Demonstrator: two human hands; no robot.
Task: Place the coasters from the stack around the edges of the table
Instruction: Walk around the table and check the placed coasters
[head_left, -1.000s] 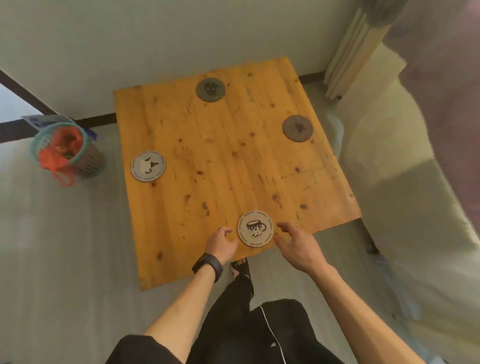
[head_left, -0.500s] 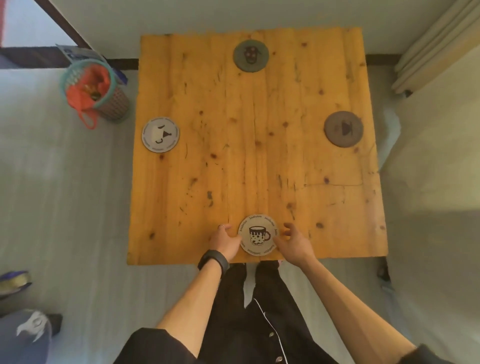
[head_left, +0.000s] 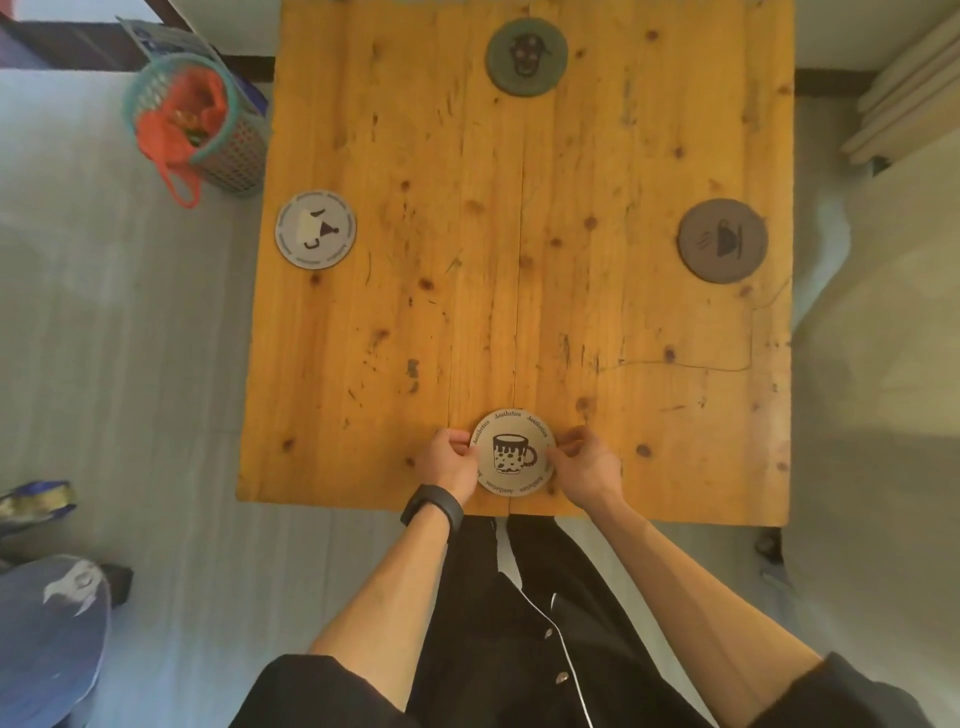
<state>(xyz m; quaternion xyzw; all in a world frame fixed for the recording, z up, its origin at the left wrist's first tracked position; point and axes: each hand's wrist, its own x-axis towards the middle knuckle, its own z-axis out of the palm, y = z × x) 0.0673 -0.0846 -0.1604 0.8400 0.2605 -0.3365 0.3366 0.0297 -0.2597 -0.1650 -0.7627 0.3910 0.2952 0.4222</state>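
A square wooden table (head_left: 519, 260) carries round coasters near its edges. A pale coaster printed with a mug (head_left: 512, 453) lies flat at the near edge. My left hand (head_left: 448, 462) pinches its left rim and my right hand (head_left: 584, 467) pinches its right rim. A second pale coaster (head_left: 315, 229) lies by the left edge. At the far edge sits a green-grey coaster (head_left: 526, 56). The brown coaster with a cup print (head_left: 722, 240) rests by the right edge. No stack is in view.
A teal mesh basket with a red bag (head_left: 200, 124) stands on the floor at the table's far left corner. A pale sofa or bed (head_left: 883, 364) borders the right side. A blue bag (head_left: 47, 634) lies on the floor at lower left.
The view has swung over the table, now squared up. Both hands have closed in from beside the mug coaster to grip its rim; the coaster stays at the near edge.
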